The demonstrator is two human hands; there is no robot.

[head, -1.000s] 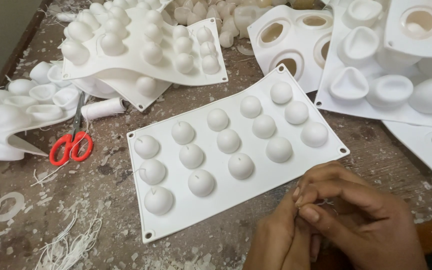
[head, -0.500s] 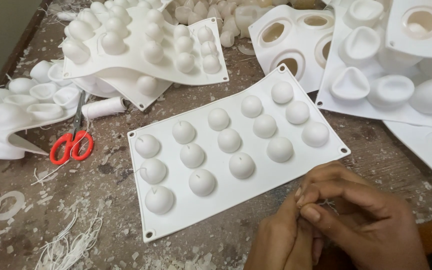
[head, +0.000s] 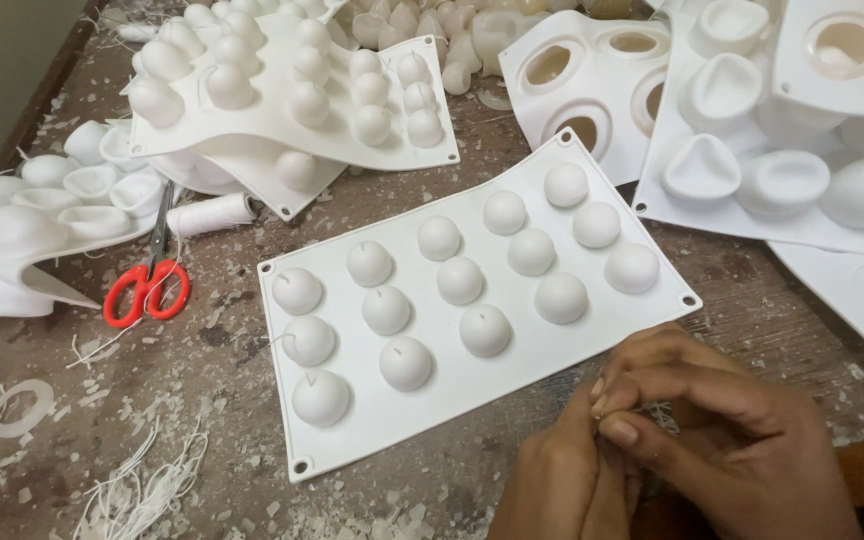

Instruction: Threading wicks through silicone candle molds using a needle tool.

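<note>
My left hand and my right hand are pressed together at the bottom right, just below the near edge of a white silicone mould sheet. The fingertips of both hands pinch something very small between them; what it is I cannot make out, though a few thin white threads show by the right fingers. The sheet lies dome-side up on the worn wooden table, with several round domes on it and short wicks poking from some.
Red-handled scissors and a spool of white thread lie at the left. Cut thread pieces sit at the bottom left. More white moulds are stacked at the top left, far left and right. Wax flakes litter the table.
Both hands stay together at the bottom right; the fingers shift only slightly. The mould sheet and the other things have not moved.
</note>
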